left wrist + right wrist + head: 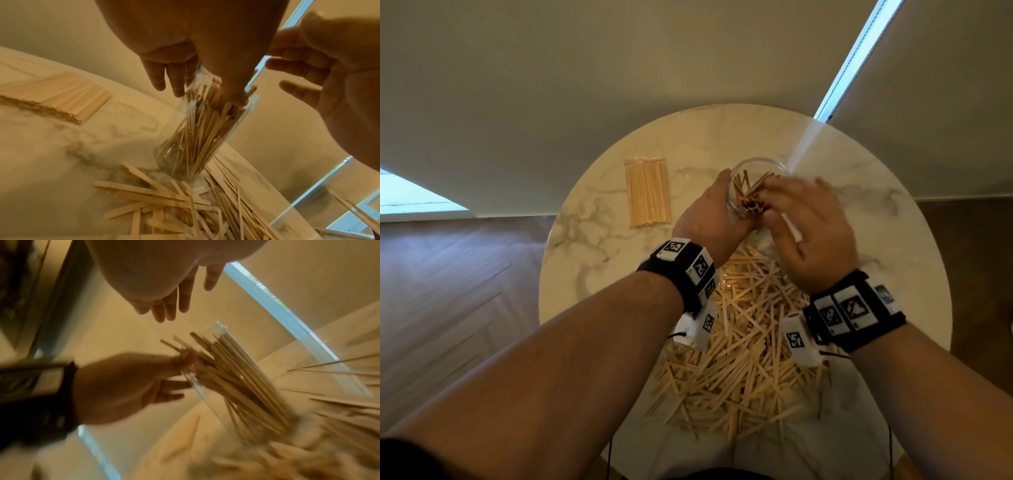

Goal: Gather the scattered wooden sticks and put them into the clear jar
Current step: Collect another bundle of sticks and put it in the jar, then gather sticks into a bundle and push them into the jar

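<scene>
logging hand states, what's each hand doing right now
Left hand: grips the jar near its rim, thumb and fingers round it.
Right hand: open over the jar, fingers spread, holding nothing.

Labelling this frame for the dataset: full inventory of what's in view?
clear jar: one, transparent, part-filled with sticks, on the table's far middle
loose wooden sticks: a large pile, pale wood, near half of the table
bagged sticks: one clear packet, pale wood, left of the jar
table: one, round, white marble
floor: brown wood
left hand: grips the jar's side
right hand: fingers spread, at the jar's mouth, empty
</scene>
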Available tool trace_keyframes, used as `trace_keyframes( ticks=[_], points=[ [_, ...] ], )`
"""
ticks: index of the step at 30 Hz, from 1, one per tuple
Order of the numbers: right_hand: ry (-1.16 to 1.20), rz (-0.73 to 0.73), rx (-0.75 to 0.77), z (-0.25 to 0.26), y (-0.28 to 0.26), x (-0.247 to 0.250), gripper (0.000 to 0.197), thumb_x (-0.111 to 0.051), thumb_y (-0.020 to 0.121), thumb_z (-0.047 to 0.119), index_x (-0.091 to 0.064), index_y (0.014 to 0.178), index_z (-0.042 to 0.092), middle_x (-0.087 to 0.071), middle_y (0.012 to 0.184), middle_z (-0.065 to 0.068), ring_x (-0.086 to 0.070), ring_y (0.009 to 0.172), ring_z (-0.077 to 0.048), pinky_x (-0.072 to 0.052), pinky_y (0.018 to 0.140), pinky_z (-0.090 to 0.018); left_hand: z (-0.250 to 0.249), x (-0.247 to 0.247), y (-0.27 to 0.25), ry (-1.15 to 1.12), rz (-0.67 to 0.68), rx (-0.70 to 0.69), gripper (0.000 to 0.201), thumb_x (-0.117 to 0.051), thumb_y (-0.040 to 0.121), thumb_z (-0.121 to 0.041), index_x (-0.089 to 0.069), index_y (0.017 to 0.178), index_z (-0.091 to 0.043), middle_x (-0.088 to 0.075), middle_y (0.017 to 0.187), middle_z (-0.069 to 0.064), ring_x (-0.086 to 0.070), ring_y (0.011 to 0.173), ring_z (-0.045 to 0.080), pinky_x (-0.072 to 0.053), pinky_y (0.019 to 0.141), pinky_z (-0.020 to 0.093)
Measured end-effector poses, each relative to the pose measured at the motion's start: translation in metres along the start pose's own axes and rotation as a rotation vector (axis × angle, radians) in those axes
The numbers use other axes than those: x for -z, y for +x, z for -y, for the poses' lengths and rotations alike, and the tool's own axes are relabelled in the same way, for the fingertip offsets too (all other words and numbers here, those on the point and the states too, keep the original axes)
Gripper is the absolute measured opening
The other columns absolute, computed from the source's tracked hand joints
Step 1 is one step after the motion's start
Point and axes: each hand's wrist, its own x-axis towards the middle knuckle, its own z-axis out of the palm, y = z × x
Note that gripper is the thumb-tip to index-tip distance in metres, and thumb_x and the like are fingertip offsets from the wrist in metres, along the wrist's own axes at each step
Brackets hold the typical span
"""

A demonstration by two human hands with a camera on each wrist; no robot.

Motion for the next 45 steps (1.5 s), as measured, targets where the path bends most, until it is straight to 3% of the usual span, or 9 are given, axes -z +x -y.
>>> trace_keyframes(
  ticks=[7,13,20,26,30,33,37,41,45],
  points=[
    [-0.434,0.537,-0.062,0.009,0.038,-0.002,0.065,-0.018,0.106,0.057,-0.075,0.113,0.027,-0.072,0.122,0.006,-0.059,0.125,-0.017,-0.001,0.125,-0.059,0.001,0.007,-0.005,0.052,0.064,0.030,0.081,-0.067,0.096,-0.042,-0.023,0.159,-0.018,-0.048,0.154,0.008,-0.050,0.137,0.023,-0.034,0.095,0.017],
    [-0.367,0.673,0.053,0.006,0.037,0.004,0.062,-0.023,0.101,0.064,-0.057,0.140,0.031,-0.063,0.141,0.004,-0.053,0.136,-0.018,-0.011,0.127,-0.053,0.046,0.012,-0.050,0.207,0.087,0.072,0.090,-0.067,0.096,-0.039,-0.012,0.165,-0.019,-0.025,0.170,0.002,-0.030,0.153,0.019,-0.026,0.121,0.030],
    [-0.325,0.723,-0.060,0.015,0.046,0.008,0.057,-0.023,0.099,0.063,-0.068,0.121,0.035,-0.069,0.129,0.007,-0.058,0.125,-0.019,-0.007,0.125,-0.055,0.075,0.010,-0.098,0.290,0.182,0.111,0.070,-0.065,0.096,-0.036,-0.035,0.159,-0.023,-0.044,0.160,0.001,-0.042,0.145,0.018,-0.033,0.115,0.028],
    [-0.173,0.389,-0.147,0.006,-0.020,0.059,0.032,-0.062,0.096,0.040,-0.072,0.123,0.023,-0.066,0.130,0.000,-0.056,0.123,-0.023,-0.044,0.105,-0.040,0.091,0.002,-0.158,0.368,0.263,0.056,0.055,-0.069,0.091,-0.034,-0.054,0.143,-0.026,-0.059,0.138,-0.003,-0.049,0.132,0.020,-0.042,0.106,0.032],
    [-0.258,0.668,-0.440,-0.019,-0.107,0.087,0.032,-0.065,0.093,0.041,-0.071,0.121,0.026,-0.066,0.119,0.001,-0.061,0.103,-0.021,-0.051,0.091,-0.040,0.103,-0.010,-0.209,0.436,0.378,0.030,0.046,-0.068,0.090,-0.039,-0.058,0.134,-0.032,-0.059,0.113,-0.010,-0.060,0.109,0.017,-0.047,0.084,0.029],
    [-0.279,0.813,-0.721,-0.029,-0.168,0.098,0.054,-0.078,0.084,0.042,-0.061,0.134,0.028,-0.063,0.124,-0.002,-0.060,0.100,-0.019,-0.050,0.088,-0.034,0.102,-0.026,-0.238,0.500,0.493,-0.016,0.048,-0.065,0.090,-0.046,-0.057,0.136,-0.035,-0.063,0.122,-0.010,-0.064,0.109,0.018,-0.049,0.082,0.029],
    [-0.256,0.754,-1.023,-0.049,-0.211,0.098,0.101,-0.090,0.069,0.053,-0.037,0.150,0.024,-0.046,0.141,-0.013,-0.056,0.122,-0.035,-0.050,0.103,-0.047,0.087,-0.060,-0.257,0.628,0.580,-0.014,0.061,-0.053,0.085,-0.071,-0.047,0.135,-0.039,-0.059,0.133,-0.012,-0.064,0.114,0.017,-0.055,0.084,0.033],
    [-0.196,0.700,-0.976,-0.049,-0.216,0.076,0.082,-0.086,0.078,0.037,-0.044,0.146,0.017,-0.047,0.137,-0.013,-0.054,0.122,-0.035,-0.046,0.102,-0.041,0.058,-0.090,-0.254,0.731,0.593,0.097,0.081,-0.057,0.078,-0.082,-0.036,0.137,-0.031,-0.056,0.135,-0.005,-0.063,0.115,0.024,-0.053,0.079,0.036],
    [-0.061,0.708,-0.801,-0.039,-0.200,0.055,0.058,-0.074,0.082,0.023,-0.055,0.136,0.018,-0.056,0.125,-0.008,-0.060,0.109,-0.029,-0.051,0.094,-0.039,0.040,-0.110,-0.240,0.757,0.601,0.130,0.073,-0.059,0.088,-0.067,-0.033,0.144,-0.028,-0.057,0.138,-0.001,-0.062,0.116,0.027,-0.056,0.085,0.040]
  ],
)
